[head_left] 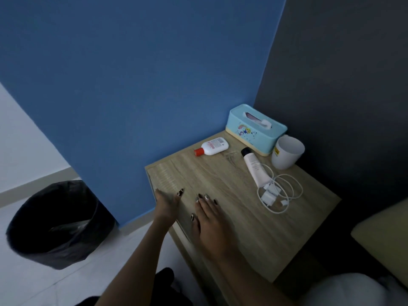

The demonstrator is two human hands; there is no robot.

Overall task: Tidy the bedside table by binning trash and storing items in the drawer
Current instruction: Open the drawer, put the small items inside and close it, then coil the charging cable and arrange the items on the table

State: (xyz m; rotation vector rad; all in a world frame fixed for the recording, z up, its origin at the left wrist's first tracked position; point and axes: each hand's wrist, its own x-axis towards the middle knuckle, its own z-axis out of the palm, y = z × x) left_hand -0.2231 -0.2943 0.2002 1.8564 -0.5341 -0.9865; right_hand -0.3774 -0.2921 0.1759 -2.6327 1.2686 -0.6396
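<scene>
The wooden bedside table (220,173) stands in the corner. On it lie a white bottle with a red cap (213,146), a white tube with a black cap (254,166), a white charger with its coiled cable (276,193), a white cup (287,152) and a light blue tissue box (257,128). My left hand (166,203) is at the table's front left edge, palm up, thumb on the top, holding nothing. My right hand (209,221) rests flat on the tabletop with fingers spread. The drawer front is mostly hidden below the edge.
A black bin lined with a black bag (57,226) stands on the pale floor to the left of the table. A blue wall runs behind, a dark wall on the right. A bed corner (384,237) is at the lower right.
</scene>
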